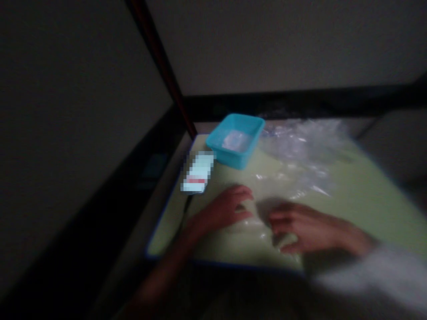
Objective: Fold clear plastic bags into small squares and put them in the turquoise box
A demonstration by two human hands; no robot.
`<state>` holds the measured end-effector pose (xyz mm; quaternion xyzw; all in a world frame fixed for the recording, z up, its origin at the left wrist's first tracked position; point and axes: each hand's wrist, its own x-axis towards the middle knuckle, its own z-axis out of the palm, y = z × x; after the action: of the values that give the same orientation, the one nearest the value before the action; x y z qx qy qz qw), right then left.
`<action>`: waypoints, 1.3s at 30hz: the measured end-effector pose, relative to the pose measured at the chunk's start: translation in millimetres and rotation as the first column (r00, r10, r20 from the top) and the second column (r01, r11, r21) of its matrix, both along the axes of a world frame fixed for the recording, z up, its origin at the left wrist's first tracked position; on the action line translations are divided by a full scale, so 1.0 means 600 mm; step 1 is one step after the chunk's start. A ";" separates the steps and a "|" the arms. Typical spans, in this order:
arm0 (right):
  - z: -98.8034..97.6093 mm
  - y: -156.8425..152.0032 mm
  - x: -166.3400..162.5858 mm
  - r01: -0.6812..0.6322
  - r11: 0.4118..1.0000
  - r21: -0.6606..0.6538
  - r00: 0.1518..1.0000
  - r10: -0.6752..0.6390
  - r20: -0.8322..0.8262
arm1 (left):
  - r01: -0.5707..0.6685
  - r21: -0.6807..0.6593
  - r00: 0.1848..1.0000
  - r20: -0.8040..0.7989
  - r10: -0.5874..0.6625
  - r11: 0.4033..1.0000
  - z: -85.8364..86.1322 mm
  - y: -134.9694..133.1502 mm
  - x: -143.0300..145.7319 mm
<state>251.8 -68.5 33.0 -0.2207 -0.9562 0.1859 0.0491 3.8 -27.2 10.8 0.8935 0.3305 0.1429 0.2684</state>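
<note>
Both my hands rest on a pale green mat [367,186] with a blue edge, in dim, blurred light. My left hand [227,209] has its fingers curled down onto a thin clear plastic piece [256,218] lying flat on the mat. My right hand [300,229], in a white sleeve, has its fingers bent onto the same plastic from the right. Motion blur smears the fingertips of both hands. Whether either hand pinches the plastic or only presses on it I cannot tell.
A turquoise plastic tub [236,138] with something pale inside stands at the mat's far left. A small white card-like object [197,172] lies beside it. A heap of crumpled clear plastic bags [303,146] lies at the back. A dark red pole [160,62] rises along the wall.
</note>
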 end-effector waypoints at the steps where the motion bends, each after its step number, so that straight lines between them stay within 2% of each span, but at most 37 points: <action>1: 0.000 -0.009 -0.005 -0.015 1.000 -0.002 1.000 0.015 0.022 | 0.037 -0.060 0.999 0.010 -0.036 0.998 0.003 -0.007 -0.010; 4: -0.008 -0.020 -0.012 -0.036 0.999 0.005 0.998 0.036 0.042 | 0.070 -0.185 0.997 0.026 -0.066 0.980 0.005 -0.028 -0.031; 8: -0.008 -0.007 -0.007 0.019 0.997 -0.069 1.000 -0.018 0.020 | -0.005 -0.234 1.000 0.013 0.008 0.972 -0.001 -0.048 -0.041; 13: 0.004 0.017 0.009 0.260 0.939 -0.223 0.949 -0.292 -0.122 | -0.096 -0.244 0.995 0.009 0.101 0.965 -0.016 -0.056 -0.039; 16: -0.002 0.032 0.022 0.445 0.873 -0.199 0.864 -0.477 -0.160 | -0.182 -0.259 0.979 0.041 0.199 0.949 -0.027 -0.053 -0.029; 19: -0.015 0.044 0.035 0.598 0.793 -0.117 0.766 -0.608 -0.210 | -0.267 -0.197 0.958 0.048 0.281 0.943 -0.029 -0.049 -0.016; 23: -0.018 0.050 0.044 0.700 0.712 -0.061 0.639 -0.662 -0.392 | -0.291 0.026 0.957 0.007 0.291 0.956 -0.018 -0.054 -0.011; 24: -0.015 0.048 0.044 0.697 0.715 -0.045 0.631 -0.642 -0.435 | -0.285 0.068 0.958 -0.007 0.286 0.956 -0.015 -0.056 -0.013; 26: -0.008 0.042 0.040 0.640 0.768 0.002 0.670 -0.556 -0.492 | -0.262 0.120 0.963 -0.027 0.267 0.957 -0.009 -0.064 -0.018; 29: -0.001 0.032 0.027 0.413 0.908 0.069 0.823 -0.340 -0.454 | -0.167 0.144 0.984 -0.032 0.173 0.975 -0.003 -0.078 -0.020; 31: -0.003 0.028 0.018 0.310 0.947 0.082 0.885 -0.256 -0.389 | -0.045 0.135 0.998 -0.044 0.051 0.990 -0.003 -0.085 -0.012; 33: -0.009 0.031 0.016 0.329 0.940 0.087 0.894 -0.281 -0.349 | 0.096 0.123 0.994 -0.068 -0.088 0.988 -0.008 -0.086 0.004; 35: -0.017 0.039 0.024 0.414 0.905 0.100 0.868 -0.359 -0.343 | 0.199 0.127 0.978 -0.088 -0.188 0.972 -0.018 -0.081 0.021; 37: -0.025 0.052 0.037 0.474 0.873 0.115 0.846 -0.415 -0.334 | 0.238 0.137 0.969 -0.102 -0.226 0.962 -0.031 -0.074 0.034; 39: -0.031 0.064 0.051 0.480 0.864 0.150 0.856 -0.424 -0.296 | 0.260 0.138 0.963 -0.112 -0.246 0.956 -0.041 -0.069 0.038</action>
<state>282.6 -30.0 14.3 -0.4079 -0.8772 0.0894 0.2372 26.5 -68.8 -13.6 0.9520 0.2138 0.0900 0.1998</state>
